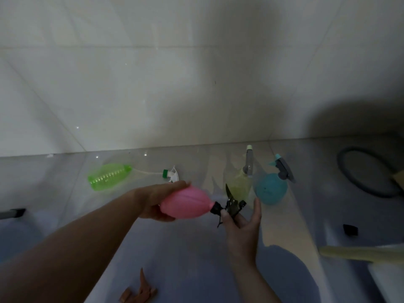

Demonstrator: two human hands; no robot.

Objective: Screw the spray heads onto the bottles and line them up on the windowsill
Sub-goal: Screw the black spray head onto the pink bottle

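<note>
My left hand (153, 200) grips a pink round bottle (185, 203) held sideways, neck pointing right. My right hand (242, 217) holds a black spray head (229, 205) at that neck, its collar against the bottle mouth. Behind stand a pale yellow bottle (239, 186) with a grey spray head and a blue round bottle (270, 189) with a grey and teal head, side by side on the pale surface by the wall. A green ribbed bottle (108, 177) lies on its side at left, with its white and green spray head (171, 173) lying beside it, tube still reaching into the bottle.
A brown spray head (140, 291) lies at the bottom edge. A grey hoop (349, 182) rests at far right, a small black object (350, 230) below it. A pale yellow bar (358, 253) juts in from the right. White tiled wall (153, 84) stands behind.
</note>
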